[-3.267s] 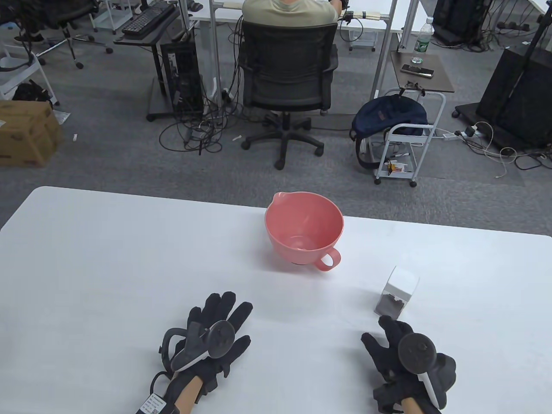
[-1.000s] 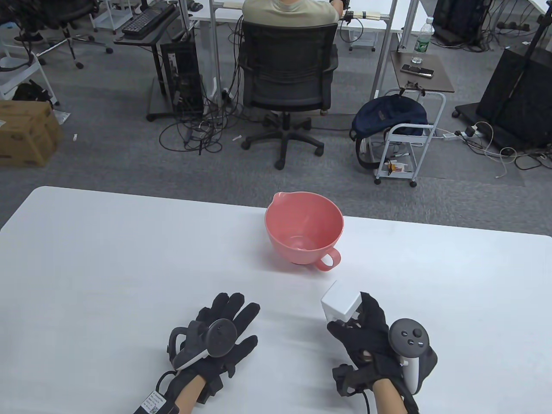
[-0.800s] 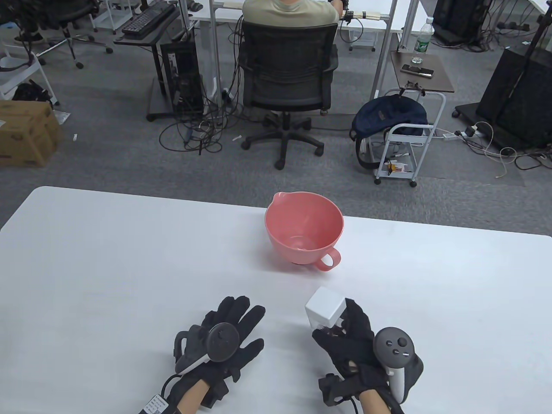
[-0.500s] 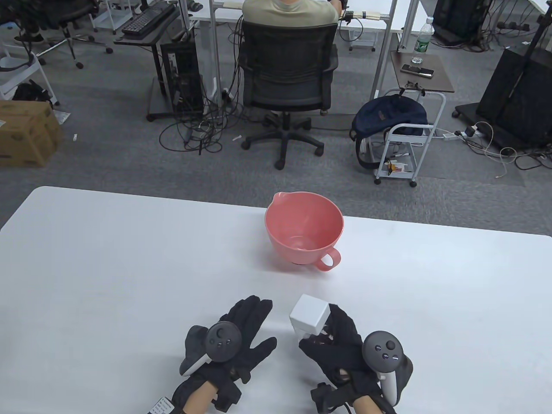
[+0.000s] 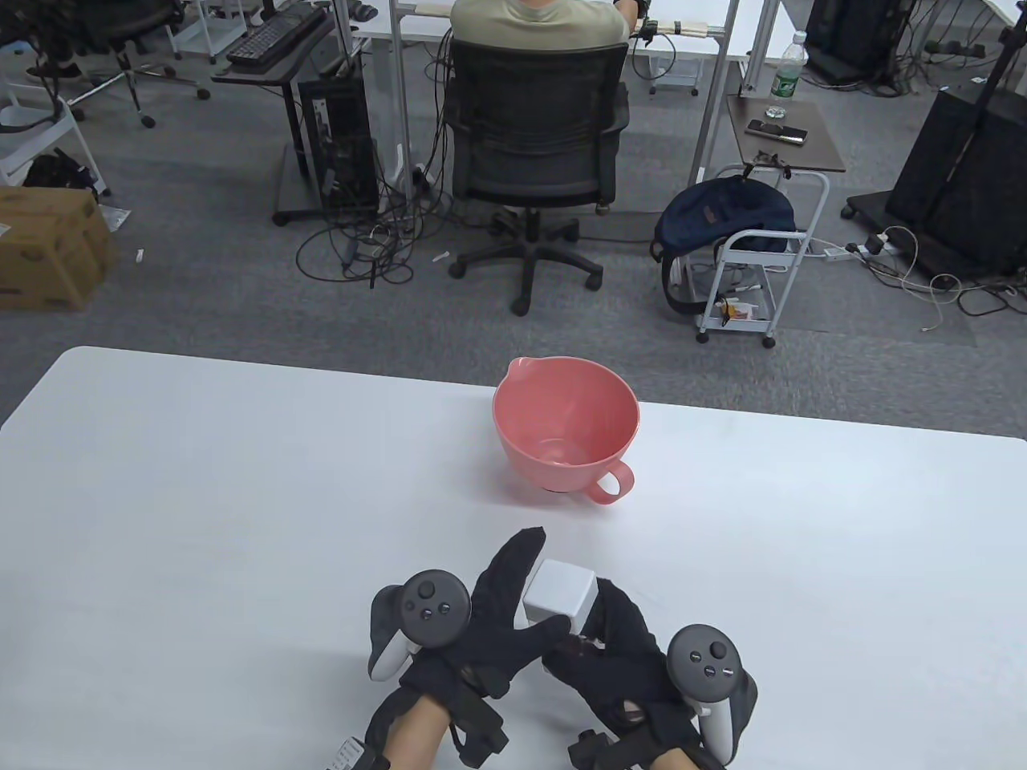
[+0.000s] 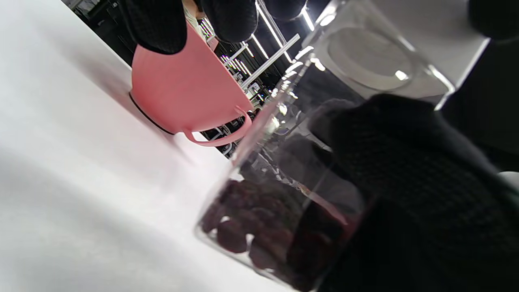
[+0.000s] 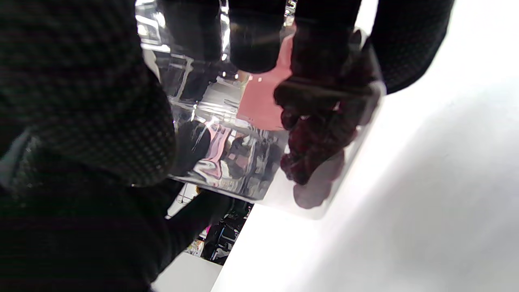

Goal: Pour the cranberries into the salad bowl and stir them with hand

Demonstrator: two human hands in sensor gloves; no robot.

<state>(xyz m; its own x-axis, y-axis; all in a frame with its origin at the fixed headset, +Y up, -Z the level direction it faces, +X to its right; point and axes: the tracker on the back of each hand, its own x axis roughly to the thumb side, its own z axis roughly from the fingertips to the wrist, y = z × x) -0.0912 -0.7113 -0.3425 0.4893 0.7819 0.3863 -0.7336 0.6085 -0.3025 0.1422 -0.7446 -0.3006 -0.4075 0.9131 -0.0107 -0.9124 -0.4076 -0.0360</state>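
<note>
Right hand (image 5: 622, 654) grips clear cranberry jar (image 5: 554, 601), fingers curled round it. Left hand (image 5: 501, 618) fingers straight against its white lid (image 5: 559, 592), thumb across front. Pink salad bowl (image 5: 566, 433) beyond fingertips.

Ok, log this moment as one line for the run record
stage: opening | right hand: grips cranberry jar, lifted off table | left hand: at white lid, thumb touching | pink bowl: empty | pour: not begun

Gloved fingers (image 7: 251, 44) wrap a clear jar (image 7: 259, 134) of dark cranberries (image 7: 316, 134).
</note>
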